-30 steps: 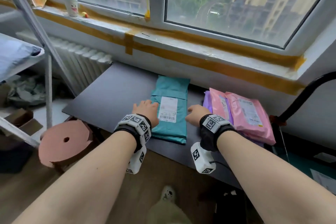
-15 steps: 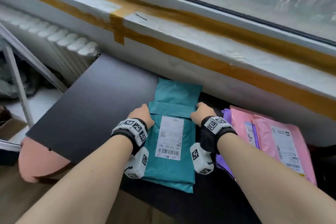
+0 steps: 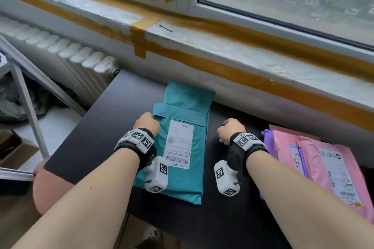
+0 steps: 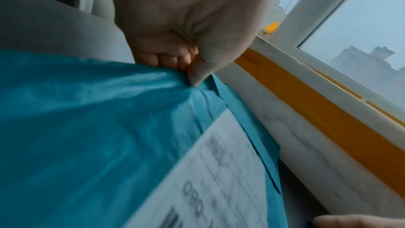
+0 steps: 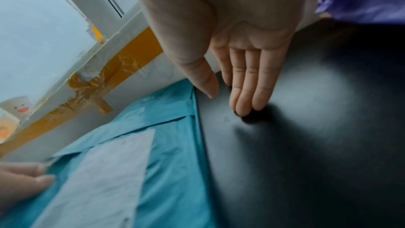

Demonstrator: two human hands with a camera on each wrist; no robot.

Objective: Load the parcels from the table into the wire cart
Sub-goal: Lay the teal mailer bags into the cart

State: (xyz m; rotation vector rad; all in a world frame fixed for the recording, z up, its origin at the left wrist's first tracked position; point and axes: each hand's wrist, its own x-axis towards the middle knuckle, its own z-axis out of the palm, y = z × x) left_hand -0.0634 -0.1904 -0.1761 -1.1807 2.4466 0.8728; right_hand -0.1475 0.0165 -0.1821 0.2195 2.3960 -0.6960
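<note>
The left hand, just left of frame centre in the head view, pinches the left edge of one teal plastic mailer parcel between thumb and curled fingers. The right hand, right of centre, holds nothing: its fingers lie straight and close together, tips touching the dark matte tabletop just beside the parcel's right edge. The parcel lies flat at mid-frame, its long axis running from the near table edge toward the taped white windowsill, its flap end toward the sill; its one white shipping label faces up. At lower right, two pink plastic mailers overlap atop one purple mailer.
</note>
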